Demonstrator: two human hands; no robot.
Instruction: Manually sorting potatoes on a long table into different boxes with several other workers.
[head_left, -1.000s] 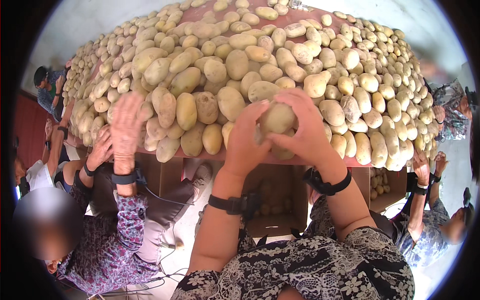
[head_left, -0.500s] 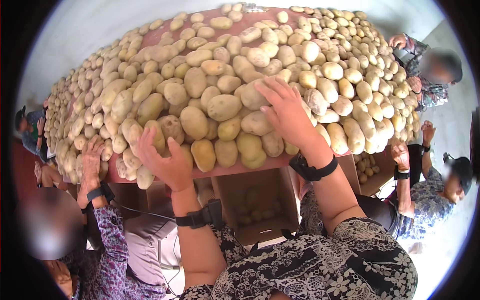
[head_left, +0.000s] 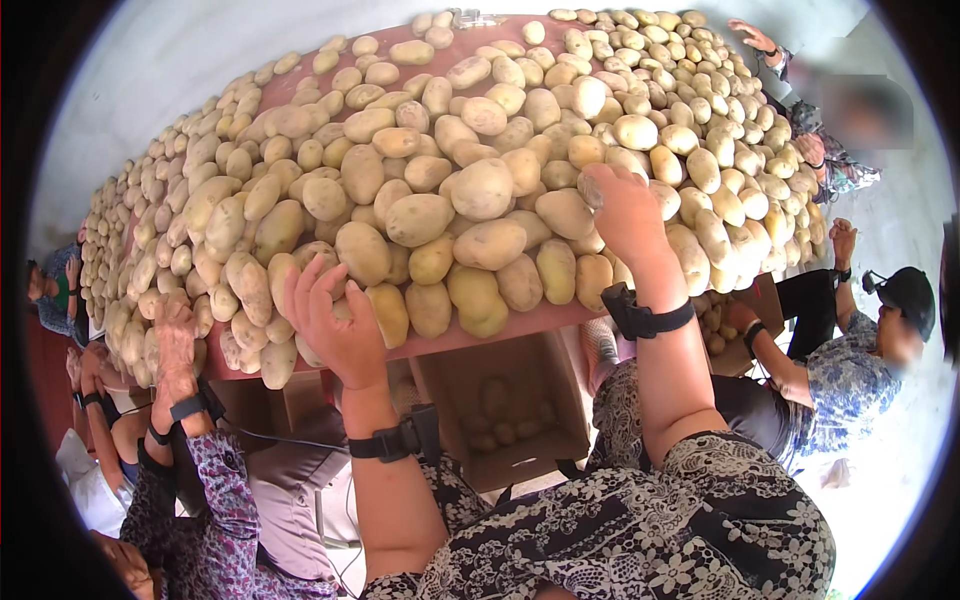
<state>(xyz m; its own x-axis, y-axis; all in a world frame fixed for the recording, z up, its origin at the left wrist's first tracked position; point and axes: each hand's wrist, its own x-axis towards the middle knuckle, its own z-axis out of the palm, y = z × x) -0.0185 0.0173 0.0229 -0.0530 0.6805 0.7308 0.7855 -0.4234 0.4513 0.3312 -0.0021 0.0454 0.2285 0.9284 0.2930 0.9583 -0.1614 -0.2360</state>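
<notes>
Potatoes (head_left: 483,190) are heaped across a red table (head_left: 525,322), with the front row lined along its near edge. At the right of the near part of the heap, a rough, brownish potato (head_left: 590,188) is touched by the fingertips of the right hand (head_left: 632,215); whether it is gripped cannot be told. The right forearm is stretched forward, with the back of the hand turned up and the fingers bent over toward the left. The left hand (head_left: 338,325) is held raised at the front row, its fingers half curled and parted and its thumb set away from them, with nothing clasped. The two hands are held well apart. A dark band is worn on the left wrist (head_left: 395,441) and another on the right wrist (head_left: 650,318); any marking on them is too small to be read. Below the table edge, a cardboard box (head_left: 500,375) is placed, with potatoes at its bottom. To the left, the heap is reached by a co-worker's hand (head_left: 175,335); to the right, a dark cap (head_left: 905,300) is worn by another person.
</notes>
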